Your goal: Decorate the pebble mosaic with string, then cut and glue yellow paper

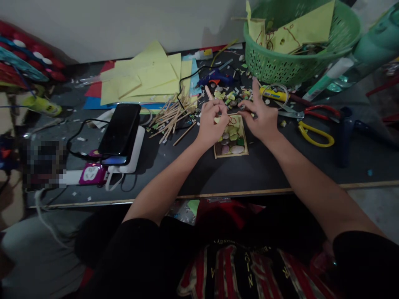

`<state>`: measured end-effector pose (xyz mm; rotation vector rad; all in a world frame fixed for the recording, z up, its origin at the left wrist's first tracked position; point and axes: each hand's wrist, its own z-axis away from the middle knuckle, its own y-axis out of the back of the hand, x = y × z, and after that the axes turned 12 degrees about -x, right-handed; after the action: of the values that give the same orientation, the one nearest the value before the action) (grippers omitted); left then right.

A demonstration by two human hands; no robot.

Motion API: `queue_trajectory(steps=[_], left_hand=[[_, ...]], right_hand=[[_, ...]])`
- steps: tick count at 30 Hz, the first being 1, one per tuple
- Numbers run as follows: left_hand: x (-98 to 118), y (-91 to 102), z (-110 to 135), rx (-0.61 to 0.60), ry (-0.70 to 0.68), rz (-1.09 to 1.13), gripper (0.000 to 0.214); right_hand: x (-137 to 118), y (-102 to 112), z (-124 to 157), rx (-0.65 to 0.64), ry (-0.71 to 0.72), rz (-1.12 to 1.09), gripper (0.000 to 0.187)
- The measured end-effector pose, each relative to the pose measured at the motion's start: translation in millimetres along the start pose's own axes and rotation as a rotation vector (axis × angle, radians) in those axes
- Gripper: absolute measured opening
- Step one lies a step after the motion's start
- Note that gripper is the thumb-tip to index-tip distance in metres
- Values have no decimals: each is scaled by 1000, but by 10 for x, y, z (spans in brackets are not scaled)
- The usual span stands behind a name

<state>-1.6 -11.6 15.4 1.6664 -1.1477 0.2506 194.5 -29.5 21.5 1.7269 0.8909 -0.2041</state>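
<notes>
A small yellow card (233,129) edged with thin sticks lies flat on the dark table. Smooth pebbles (237,149), grey, mauve and green, fill its lower part, and reddish-brown curls mark its top. Over its upper left corner my left hand (213,122) is closed in a pinch; whatever the fingers hold is hidden. A pale pink stick-like shape (208,92) juts up behind it; I cannot tell whether it is a finger. At the upper right corner my right hand (261,116) has thumb and fingertips together, one finger raised. Anything in that pinch is too small to name.
Thin wooden sticks (174,116) lie left, before yellow paper sheets (146,74). A blue glue gun (216,78) and paper scraps sit behind. Right are yellow-handled scissors (316,135), red-handled pliers (322,111) and a green basket (264,62). A phone (120,128) stands left.
</notes>
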Motion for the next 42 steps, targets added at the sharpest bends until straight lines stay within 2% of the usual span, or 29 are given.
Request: queue_trajectory(steps=[5, 9, 13, 18, 24, 32, 36, 42], left_hand=[[89, 70, 23, 5, 48, 23, 31], [59, 71, 13, -54, 48, -18, 34], [27, 72, -4, -62, 32, -27, 31], [50, 65, -5, -59, 26, 26, 34], [38, 31, 2, -70, 44, 7, 37], [93, 37, 28, -10, 63, -1, 40], [98, 36, 36, 30, 67, 6, 43], [98, 32, 34, 0, 41, 38, 40]], right_hand=[[132, 58, -28, 5, -23, -128, 93], [49, -36, -7, -57, 5, -225, 98], [-47, -44, 2, -52, -41, -322, 102], [-113, 18, 14, 12, -94, -429, 98], [-94, -49, 5, 28, -95, -543, 105], [-34, -152, -64, -70, -145, -731, 105], [-50, -146, -64, -100, -161, -748, 103], [-60, -136, -69, -94, -155, -758, 103]])
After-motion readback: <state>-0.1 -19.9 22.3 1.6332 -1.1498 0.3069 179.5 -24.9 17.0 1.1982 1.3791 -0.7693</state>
